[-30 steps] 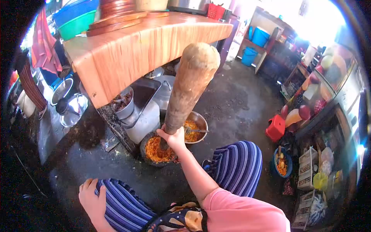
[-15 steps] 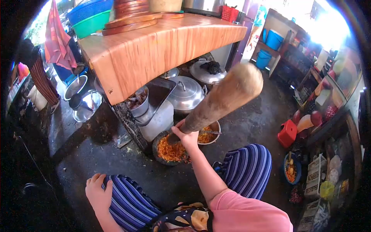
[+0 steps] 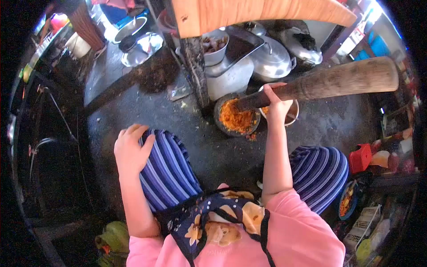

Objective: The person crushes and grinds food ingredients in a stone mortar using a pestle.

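My right hand [image 3: 278, 106] is wrapped around the lower part of a long, thick wooden pestle [image 3: 351, 79]. The pestle leans far over to the right, its narrow dark end at a stone mortar [image 3: 219, 122] on the floor. Orange, coarsely crushed food [image 3: 239, 119] fills the mortar, with a few bits spilled beside it. Behind my right wrist, a metal bowl [image 3: 295, 111] with more orange food is partly hidden. On my left knee, under blue striped cloth [image 3: 171, 164], my left hand [image 3: 132, 149] rests with its fingers stretched out, holding nothing.
A wooden table [image 3: 258, 12] with a dark leg [image 3: 194, 66] stands ahead. Beneath it are a lidded aluminium pot [image 3: 272, 58] and a pot of dark pieces [image 3: 216, 46]. At right are a red stool [image 3: 360, 158] and a blue basin of food [image 3: 346, 202]. Metal basins [image 3: 144, 48] lie upper left.
The view has tipped downward, showing more of my lap. The pestle has swung from a steep angle to a much flatter one, pointing right. My left hand stays on the knee.
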Demonstrator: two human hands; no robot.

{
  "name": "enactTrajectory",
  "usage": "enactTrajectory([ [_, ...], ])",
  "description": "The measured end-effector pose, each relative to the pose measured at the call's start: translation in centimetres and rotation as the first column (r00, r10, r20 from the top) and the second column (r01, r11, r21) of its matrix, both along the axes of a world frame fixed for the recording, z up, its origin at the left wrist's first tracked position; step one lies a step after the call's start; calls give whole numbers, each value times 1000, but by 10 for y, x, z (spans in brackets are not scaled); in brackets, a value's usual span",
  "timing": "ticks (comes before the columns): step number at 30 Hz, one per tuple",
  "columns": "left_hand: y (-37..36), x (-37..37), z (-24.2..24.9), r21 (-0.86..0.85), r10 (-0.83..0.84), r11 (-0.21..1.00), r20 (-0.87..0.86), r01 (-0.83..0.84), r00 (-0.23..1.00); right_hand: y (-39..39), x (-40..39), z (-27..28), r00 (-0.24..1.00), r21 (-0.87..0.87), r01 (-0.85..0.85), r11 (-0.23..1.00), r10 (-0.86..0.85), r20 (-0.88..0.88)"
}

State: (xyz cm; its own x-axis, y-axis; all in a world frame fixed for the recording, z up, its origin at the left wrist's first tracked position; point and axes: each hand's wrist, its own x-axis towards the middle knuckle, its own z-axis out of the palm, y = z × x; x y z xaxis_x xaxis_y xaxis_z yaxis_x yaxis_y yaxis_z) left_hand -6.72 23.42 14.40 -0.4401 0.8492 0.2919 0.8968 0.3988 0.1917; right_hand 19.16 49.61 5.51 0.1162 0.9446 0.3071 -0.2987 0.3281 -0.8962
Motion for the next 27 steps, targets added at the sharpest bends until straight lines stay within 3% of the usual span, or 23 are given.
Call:
enactTrajectory([
  [1,1,-1,0,-11,-2,1000,-1,2,1000,0,-7,-17,999,-7,-2,1000,2,-40],
  [2,2,0,-1,-8,2,1000,-17,-2,1000,-9,-15,-37,997,-120,75,990,-72,30],
  [3,3,1,-1,-13,6,1000,-19,-7,1000,5,-19,-103,998,-221,-51,974,57,21],
  [6,3,3,-3,1,-27,1000,-48,27,998,-1,-9,-145,987,-214,-7,977,-27,-159],
  [7,0,5,-4,-15,-26,1000,-47,26,999,-11,-4,-118,992,-247,-8,969,-23,-121],
  [9,5,5,-3,13,-44,999,-45,45,998,-8,-8,-60,976,-177,156,972,-179,-127],
  [11,6,4,-3,5,-24,1000,-54,24,998,2,10,-14,995,-55,98,994,-97,13],
  [13,8,4,-4,6,-5,1000,-54,5,999,8,19,12,998,-57,-2,998,-2,-64],
  [14,8,2,-3,-4,-3,1000,-42,3,999,11,20,11,1000,-31,10,999,-11,-19],
  [15,8,2,-2,-14,0,1000,-32,-1,1000,13,17,-7,1000,-28,5,1000,-6,-12],
  [17,9,4,-1,-13,4,1000,-31,-5,999,21,2,-78,981,-6,106,994,-104,161],
  [19,8,5,-4,3,-31,1000,-70,31,997,8,-9,-142,994,-241,-56,969,30,-108],
  [21,8,6,-5,8,-29,1000,-60,30,998,-2,-4,-135,988,-260,-25,965,-15,-152],
  [23,7,7,-2,-29,-33,999,-44,32,999,-12,-5,-83,992,-261,127,957,-124,27],
  [25,6,4,-2,-56,-23,998,-29,21,999,10,8,-52,995,-44,103,994,-103,11],
  [27,6,0,-4,-69,-10,998,-50,6,999,0,15,14,1000,-63,11,998,-12,-14],
])
